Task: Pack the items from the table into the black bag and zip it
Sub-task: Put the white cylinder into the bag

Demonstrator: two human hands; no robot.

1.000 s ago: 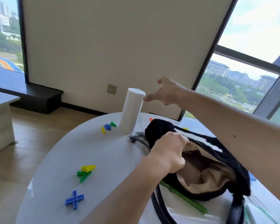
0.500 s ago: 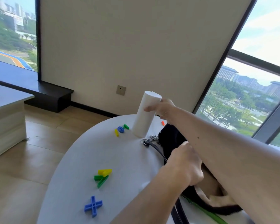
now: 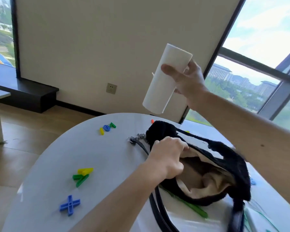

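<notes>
A fuzzy black bag [image 3: 228,166] with a tan lining lies open on the white table [image 3: 94,154]. My left hand [image 3: 167,158] grips the bag's near rim and holds the mouth open. My right hand [image 3: 186,79] holds a white cylinder [image 3: 166,79] tilted in the air above the bag's far end. Small plastic pieces lie on the table: a blue cross [image 3: 69,205], a green and yellow cluster [image 3: 82,175], and a yellow, blue and green group [image 3: 107,128].
The bag's black strap [image 3: 157,208] and chain [image 3: 141,137] trail over the table. A green stick [image 3: 194,208] pokes out under the bag. A tiny orange piece [image 3: 152,121] lies by the far edge. The table's left edge drops to wooden floor.
My right hand closed on the white cylinder, which stood on the table, and lifted it up and to the right. My left hand stayed on the bag's rim.
</notes>
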